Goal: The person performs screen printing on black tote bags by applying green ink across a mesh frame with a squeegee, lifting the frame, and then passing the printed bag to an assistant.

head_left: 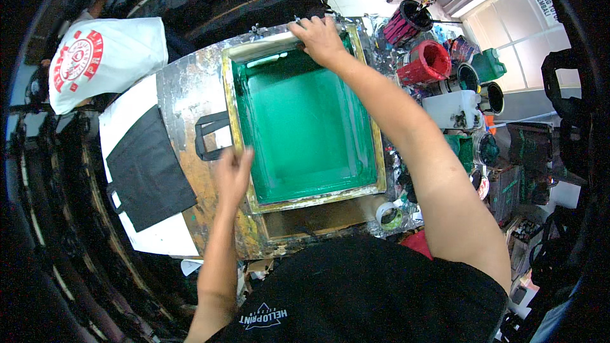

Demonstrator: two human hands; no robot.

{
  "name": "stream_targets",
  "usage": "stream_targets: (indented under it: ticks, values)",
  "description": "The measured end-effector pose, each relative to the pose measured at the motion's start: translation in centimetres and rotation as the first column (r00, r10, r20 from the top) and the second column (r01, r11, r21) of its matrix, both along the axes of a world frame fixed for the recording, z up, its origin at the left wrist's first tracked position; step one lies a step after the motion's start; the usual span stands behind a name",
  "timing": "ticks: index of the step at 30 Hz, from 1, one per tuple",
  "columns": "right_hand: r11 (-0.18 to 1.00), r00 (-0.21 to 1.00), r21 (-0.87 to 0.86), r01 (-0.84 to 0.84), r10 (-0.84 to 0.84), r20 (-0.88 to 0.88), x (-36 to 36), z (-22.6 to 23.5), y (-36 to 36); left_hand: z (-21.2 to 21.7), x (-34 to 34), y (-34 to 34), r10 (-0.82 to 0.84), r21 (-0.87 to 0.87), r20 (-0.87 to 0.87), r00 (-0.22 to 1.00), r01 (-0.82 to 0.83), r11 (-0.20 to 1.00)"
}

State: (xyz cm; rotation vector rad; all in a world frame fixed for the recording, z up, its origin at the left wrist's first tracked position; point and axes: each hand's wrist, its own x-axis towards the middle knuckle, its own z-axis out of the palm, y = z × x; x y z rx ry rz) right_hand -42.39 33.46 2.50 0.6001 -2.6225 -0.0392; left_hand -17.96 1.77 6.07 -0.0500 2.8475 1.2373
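Observation:
A screen printing frame (pixel 381 152) with yellowed, ink-stained bars and a green mesh lies on the worktable. At its far end, my right hand (pixel 321 41) reaches across and has its fingers curled over the far bar. A pale bar (pixel 267 49) lies along that end beside the hand, partly covered by it. My left hand (pixel 234 171) is beside the frame's left bar, its fingers smeared by motion. Just beyond my left hand, a black bag handle (pixel 204 136) sticks out from under the frame. The rest of that bag is hidden.
Left on the table, a black bag (pixel 149 174) lies on a white sheet (pixel 127 111). A white bag with red print (pixel 105 57) is behind it. Ink containers, including a red bucket (pixel 435 62) and white jerrycan (pixel 454 109), crowd the right. A tape roll (pixel 387 215) lies near the frame.

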Motion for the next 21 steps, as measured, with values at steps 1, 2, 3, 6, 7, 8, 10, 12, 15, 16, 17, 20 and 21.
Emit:
stream_targets:
  ticks: [1,2,3,6,7,8,10,12,15,16,17,20,21]
  values:
    - [1.000,1.000,0.015,0.017,-0.017,-0.001,0.2,-1.7,-0.1,1.3,-3.8,2.0,-0.032,0.011,-0.161,0.986,0.034,0.999]
    - [0.999,1.000,0.031,0.025,-0.025,-0.004,0.5,-3.0,-0.5,0.7,-8.0,2.6,-0.177,-0.153,-0.400,0.899,0.125,0.980]
    - [0.998,0.999,0.047,0.048,-0.048,-0.005,0.8,-3.7,-0.3,1.1,-12.1,4.2,-0.244,-0.271,-0.419,0.875,0.136,0.953]
    - [1.000,0.999,0.021,0.001,-0.002,0.032,1.3,-2.4,-0.4,-2.1,-20.8,6.7,-0.378,-0.551,-0.546,0.747,0.019,0.834]
    - [1.000,0.999,0.000,-0.007,0.007,0.038,1.1,-2.0,-0.4,-3.1,-22.3,7.1,-0.420,-0.661,-0.424,0.803,0.043,0.749]
    - [1.000,1.000,0.006,-0.007,0.006,0.022,1.2,-1.9,-0.5,-3.7,-23.3,7.5,-0.389,-0.678,-0.363,0.847,0.046,0.734]
    - [1.000,1.000,0.007,0.006,-0.006,0.030,2.5,-2.5,-0.3,-4.6,-22.4,7.7,-0.374,-0.691,-0.321,0.870,0.055,0.721]
    - [1.000,0.999,0.021,-0.020,0.019,0.040,3.9,-1.8,-0.4,-4.9,-20.9,7.4,-0.400,-0.686,-0.390,0.829,0.028,0.727]
    - [0.998,0.997,0.053,-0.012,0.008,0.072,8.5,-1.8,-0.9,-4.6,-16.2,7.0,-0.378,-0.687,-0.296,0.877,0.080,0.723]
    - [0.999,0.997,0.032,-0.012,0.009,0.078,10.5,-1.9,-0.8,-4.6,-14.4,7.2,-0.369,-0.677,-0.321,0.872,0.061,0.733]
    - [1.000,0.996,0.029,-0.010,0.008,0.084,12.4,-1.7,-0.8,-4.5,-12.5,7.1,-0.379,-0.673,-0.332,0.864,0.064,0.737]
    - [1.000,0.994,0.023,-0.013,0.011,0.110,18.2,-1.7,-1.2,-4.5,-6.8,6.4,-0.403,-0.655,-0.375,0.835,0.069,0.752]
    - [0.999,0.992,0.027,-0.018,0.014,0.124,20.2,-1.7,-1.4,-4.4,-4.8,6.3,-0.408,-0.645,-0.397,0.822,0.067,0.762]
